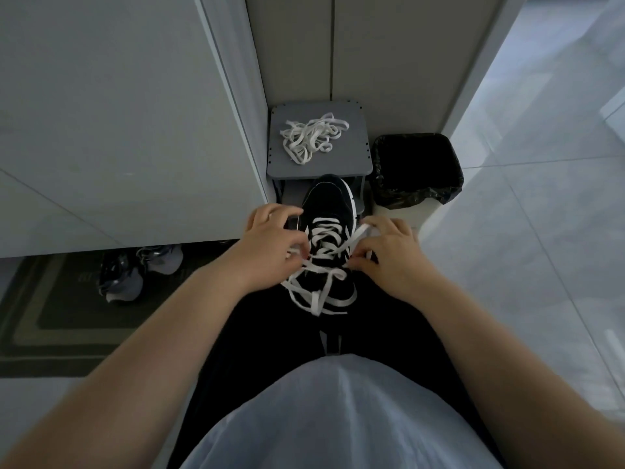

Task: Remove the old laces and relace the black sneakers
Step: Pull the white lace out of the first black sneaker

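A black sneaker with a white sole edge rests on my lap, toe pointing away from me. A white lace crosses its eyelets, and its loose ends lie tangled near the tongue. My left hand pinches the lace on the shoe's left side. On the right side, my right hand pinches the other strand, which runs up past its fingers. A heap of white laces lies on a small grey stool beyond the shoe.
A bin with a black liner stands right of the stool. Grey cabinet panels rise on the left and behind. Other shoes sit on a dark mat at the left. Pale tiled floor spreads to the right.
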Demonstrator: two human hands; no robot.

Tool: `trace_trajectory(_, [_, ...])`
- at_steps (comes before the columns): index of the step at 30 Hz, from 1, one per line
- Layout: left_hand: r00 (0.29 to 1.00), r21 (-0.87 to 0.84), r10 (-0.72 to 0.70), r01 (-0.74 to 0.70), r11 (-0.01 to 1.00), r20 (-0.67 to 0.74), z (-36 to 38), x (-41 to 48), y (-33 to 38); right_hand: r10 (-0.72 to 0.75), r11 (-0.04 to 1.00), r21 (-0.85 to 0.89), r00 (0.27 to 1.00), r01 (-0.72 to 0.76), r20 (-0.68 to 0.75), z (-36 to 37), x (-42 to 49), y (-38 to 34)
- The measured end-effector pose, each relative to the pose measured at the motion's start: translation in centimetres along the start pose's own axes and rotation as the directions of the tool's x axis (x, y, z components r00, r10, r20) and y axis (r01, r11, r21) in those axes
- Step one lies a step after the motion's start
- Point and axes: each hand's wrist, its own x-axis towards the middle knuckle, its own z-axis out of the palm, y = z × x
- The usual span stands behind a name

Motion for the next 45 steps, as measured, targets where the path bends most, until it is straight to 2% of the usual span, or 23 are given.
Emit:
trace_trajectory(2, [0.996,0.07,-0.034,0.028,0.997,0.077,0.8,0.1,-0.3,0.029,0.985,0.171,0.974,0.01,-0.223,-0.5,0.0,0.6])
trace_trajectory(4, [0.996,0.025,-0.031,0.029,0.999,0.081,1.1,0.2,-0.8,0.231,0.892,0.452,0.854,0.006,-0.467,-2.6,-1.0,0.8])
trace_trajectory(6, [0.998,-0.058,0.027,-0.03,0.998,-0.05,0.9,0.3,-1.3,0.341,0.823,0.566,0.759,0.043,-0.554,-4.6,-2.5,1.1])
trace_trajectory(8, [0.958,-0.273,-0.015,-0.066,0.96,-0.285,-0.2,0.1,-1.6,0.234,0.872,0.478,0.766,0.107,-0.598,-5.6,-3.9,1.0])
trace_trajectory(9, [0.921,-0.466,-0.131,-0.061,0.883,-0.367,-1.1,-0.2,-1.4,0.146,0.893,0.422,0.788,0.156,-0.598,-5.7,-4.4,0.7])
trace_trajectory(11, [0.836,-0.837,-0.381,-0.156,0.525,-0.396,-2.9,-0.8,-1.0,-0.042,0.89,0.368,0.851,0.27,-0.523,-5.1,-4.6,-0.1])
trace_trajectory(12, [0.801,-0.911,-0.465,-0.23,0.343,-0.378,-3.8,-1.1,-0.9,-0.11,0.878,0.379,0.893,0.294,-0.437,-4.6,-4.4,-0.6])
trace_trajectory(14, [0.77,-0.932,-0.525,-0.304,0.197,-0.362,-4.9,-1.5,-0.7,-0.19,0.903,0.338,0.952,0.265,-0.238,-3.1,-3.7,-1.5])
trace_trajectory(16, [0.774,-0.929,-0.519,-0.259,0.264,-0.363,-5.2,-1.6,-0.5,-0.181,0.965,0.178,0.98,0.192,-0.077,-1.2,-2.9,-1.7])
trace_trajectory(18, [0.808,-0.858,-0.445,-0.136,0.495,-0.385,-4.6,-1.9,-0.2,-0.093,0.99,0.105,0.996,0.094,-0.011,0.1,-2.4,-1.4])
trace_trajectory(20, [0.89,-0.662,-0.264,-0.055,0.747,-0.373,-3.6,-2.2,-0.2,-0.04,0.987,0.156,0.998,0.047,-0.05,0.1,-2.3,-1.1])
trace_trajectory(23, [0.983,-0.294,0.017,-0.071,0.953,-0.18,-1.2,-2.0,-0.5,0.066,0.931,0.364,0.969,0.026,-0.239,-1.9,-2.5,-0.5])
trace_trajectory(25, [0.997,-0.113,0.05,-0.056,0.992,-0.058,0.6,-1.4,-0.4,0.15,0.748,0.651,0.924,0.127,-0.353,-4.0,-2.9,-0.3])
trace_trajectory(26, [0.999,-0.059,0.022,-0.025,0.998,-0.04,1.3,-1.2,-0.1,0.153,0.542,0.807,0.917,0.234,-0.369,-5.0,-3.3,-0.4])
trace_trajectory(28, [0.997,-0.015,-0.031,0.03,0.999,-0.068,2.1,-0.7,0.1,0.125,0.105,0.937,0.93,0.333,-0.345,-6.5,-4.1,-0.3])
trace_trajectory(29, [0.995,-0.008,-0.045,0.044,0.999,-0.086,2.4,-0.5,0.1,0.112,0.015,0.943,0.937,0.332,-0.331,-6.8,-4.3,-0.3])
trace_trajectory(30, [0.994,-0.012,-0.051,0.05,0.999,-0.096,2.5,-0.3,0.0,0.118,0.057,0.947,0.94,0.316,-0.32,-6.9,-4.4,-0.4])
trace_trajectory(32, [0.993,-0.073,-0.047,0.039,0.997,-0.107,2.5,-0.2,-0.3,0.11,0.424,0.871,0.94,0.249,-0.323,-6.2,-4.1,-0.3])
trace_trajectory(34, [0.989,-0.195,-0.037,0.008,0.981,-0.146,2.0,-0.3,-0.3,-0.006,0.761,0.622,0.96,0.186,-0.28,-4.6,-3.4,-0.6])
trace_trajectory(36, [0.967,-0.397,-0.079,-0.025,0.918,-0.244,1.0,-0.6,0.2,-0.118,0.911,0.371,0.975,0.181,-0.187,-2.4,-2.6,-0.9])
trace_trajectory(39, [0.864,-0.736,-0.313,-0.093,0.67,-0.394,-1.3,-1.4,0.7,-0.129,0.988,0.068,0.985,0.137,-0.117,0.6,-1.9,-0.9])
trace_trajectory(43, [0.797,-0.91,-0.447,-0.306,0.281,-0.406,-4.0,-2.3,1.0,-0.063,0.991,0.114,0.992,0.076,-0.111,1.1,-1.7,-0.3])
trace_trajectory(45, [0.805,-0.927,-0.459,-0.333,0.175,-0.376,-4.5,-2.4,1.3,-0.004,0.965,0.258,0.991,0.039,-0.134,0.4,-1.8,-0.2])
